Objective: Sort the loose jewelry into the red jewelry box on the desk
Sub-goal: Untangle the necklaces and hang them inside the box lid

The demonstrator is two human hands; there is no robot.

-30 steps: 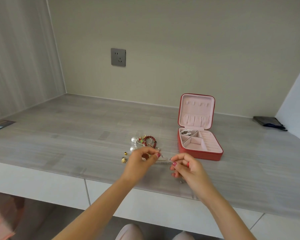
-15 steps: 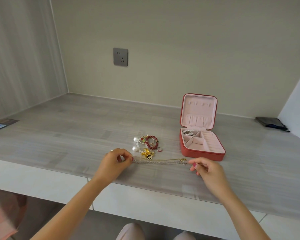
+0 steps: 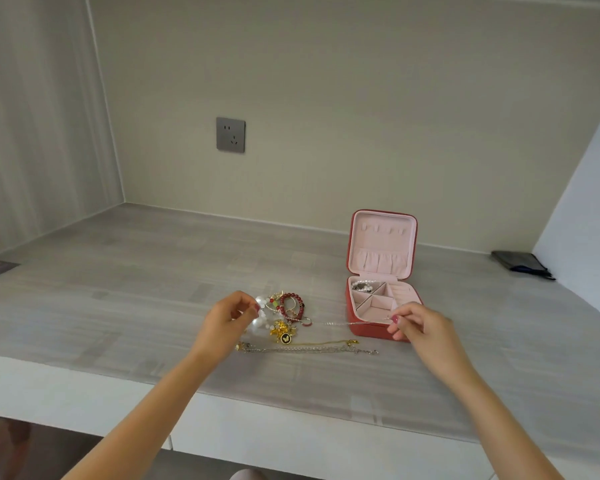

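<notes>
Both hands pinch a thin silver chain (image 3: pixel 340 323) taut: left hand (image 3: pixel 227 322), right hand (image 3: pixel 418 327), before the open red jewelry box (image 3: pixel 378 332)

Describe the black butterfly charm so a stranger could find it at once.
Start at the open red jewelry box on the grey desk, then look left to the loose pile. At the pile's near edge, beside gold trinkets, lies the black charm: round, gold-rimmed, the pile's only black piece.

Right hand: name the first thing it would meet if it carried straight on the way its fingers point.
The right hand points left and slightly away, so the near front of the red jewelry box comes first, though depth from one view is unclear.
</notes>
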